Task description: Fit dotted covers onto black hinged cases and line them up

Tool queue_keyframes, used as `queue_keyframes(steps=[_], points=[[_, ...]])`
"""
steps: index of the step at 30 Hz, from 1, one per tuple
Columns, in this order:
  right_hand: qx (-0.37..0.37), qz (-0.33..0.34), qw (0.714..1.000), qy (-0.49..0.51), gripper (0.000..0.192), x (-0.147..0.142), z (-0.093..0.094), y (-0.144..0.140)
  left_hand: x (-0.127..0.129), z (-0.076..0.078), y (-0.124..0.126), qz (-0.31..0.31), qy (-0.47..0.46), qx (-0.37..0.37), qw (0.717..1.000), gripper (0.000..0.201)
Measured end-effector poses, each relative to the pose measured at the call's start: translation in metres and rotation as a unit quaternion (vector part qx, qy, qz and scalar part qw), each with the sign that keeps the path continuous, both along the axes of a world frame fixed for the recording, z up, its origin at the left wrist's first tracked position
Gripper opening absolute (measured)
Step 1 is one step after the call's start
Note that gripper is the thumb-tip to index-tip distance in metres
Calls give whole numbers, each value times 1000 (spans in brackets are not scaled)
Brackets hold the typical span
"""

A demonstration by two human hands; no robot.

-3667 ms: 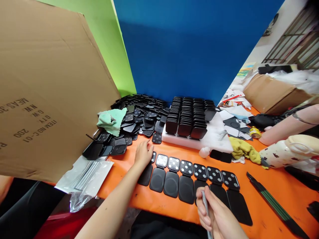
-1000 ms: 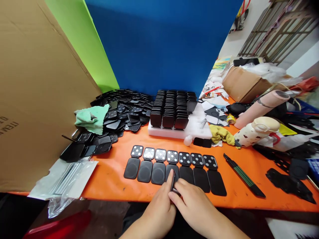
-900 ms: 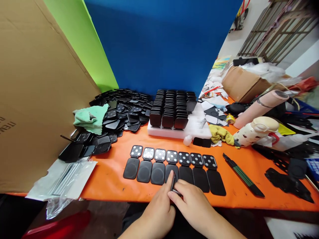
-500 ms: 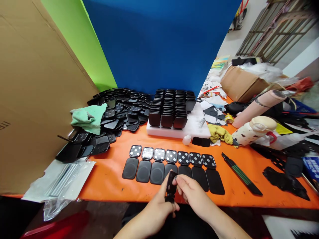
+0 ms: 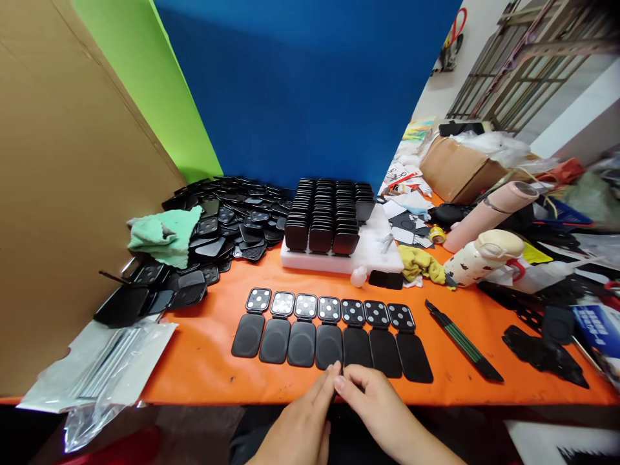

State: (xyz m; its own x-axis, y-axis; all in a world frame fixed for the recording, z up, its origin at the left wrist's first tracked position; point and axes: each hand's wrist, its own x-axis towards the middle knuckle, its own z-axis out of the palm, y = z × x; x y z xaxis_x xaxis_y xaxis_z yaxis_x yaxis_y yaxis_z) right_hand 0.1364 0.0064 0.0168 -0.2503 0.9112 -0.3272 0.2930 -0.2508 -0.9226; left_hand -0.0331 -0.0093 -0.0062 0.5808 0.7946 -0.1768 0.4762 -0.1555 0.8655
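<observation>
Seven black hinged pieces (image 5: 382, 336), each with a dotted square top and a smooth flap, lie side by side in a row on the orange table (image 5: 208, 361). My left hand (image 5: 303, 423) and my right hand (image 5: 380, 407) meet fingertip to fingertip at the table's near edge. They touch the near end of the fourth piece (image 5: 329, 342), which lies flat. The fingers are pinched together, and whether something small sits between them is hidden.
Behind the row, stacked black pieces (image 5: 324, 219) stand on white foam (image 5: 382, 255), with a loose black pile (image 5: 232, 216) and a green cloth (image 5: 162, 232) to the left. Cardboard (image 5: 62, 226) walls the left. A black-green tool (image 5: 462, 341), bottle (image 5: 479, 258) and clutter lie on the right.
Half a second ago both hands held the fourth piece's flap lifted above the table. It now lies flat in the row, and the hands have dropped to its near end.
</observation>
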Motion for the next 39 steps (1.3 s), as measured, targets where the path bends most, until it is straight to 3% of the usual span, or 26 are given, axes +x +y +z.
queue_keyframes(steps=[3, 6, 8, 10, 13, 17, 21, 25, 31, 36, 39], points=[[-19, -20, 997, 65, 38, -4, 3, 2, 3, 8, 8, 72, -80, -63, 992, 63], [-99, -41, 980, 168, 42, -8, 8, 5, 6, 17, 19, 178, -184, -155, 954, 31], [-144, -74, 964, 212, 44, -9, 12, 6, 7, 21, 23, 227, -217, -189, 931, 24], [-179, -96, 952, 230, 44, -9, 14, 6, 7, 25, 25, 253, -206, -173, 929, 24], [-211, -76, 944, 240, 39, -7, 19, 6, 5, 32, 22, 224, -160, -104, 956, 23], [-223, -33, 941, 254, 36, -3, 22, 3, 2, 40, 17, 134, -70, -5, 989, 30], [-262, -35, 920, 290, 34, 1, 20, -4, -1, 46, 14, 46, 2, 94, 994, 40], [-281, -41, 905, 316, 33, 5, 17, -8, -1, 50, 13, 0, 20, 141, 990, 40], [-359, -73, 858, 361, 26, 9, 14, -9, 1, 46, 14, -53, 44, 137, 988, 48], [-332, -127, 877, 324, 36, 4, 11, -11, 3, 37, 13, -58, 20, 149, 987, 63], [-300, -150, 878, 341, 37, 2, 11, -9, 7, 36, 18, 11, -52, 84, 995, 47]])
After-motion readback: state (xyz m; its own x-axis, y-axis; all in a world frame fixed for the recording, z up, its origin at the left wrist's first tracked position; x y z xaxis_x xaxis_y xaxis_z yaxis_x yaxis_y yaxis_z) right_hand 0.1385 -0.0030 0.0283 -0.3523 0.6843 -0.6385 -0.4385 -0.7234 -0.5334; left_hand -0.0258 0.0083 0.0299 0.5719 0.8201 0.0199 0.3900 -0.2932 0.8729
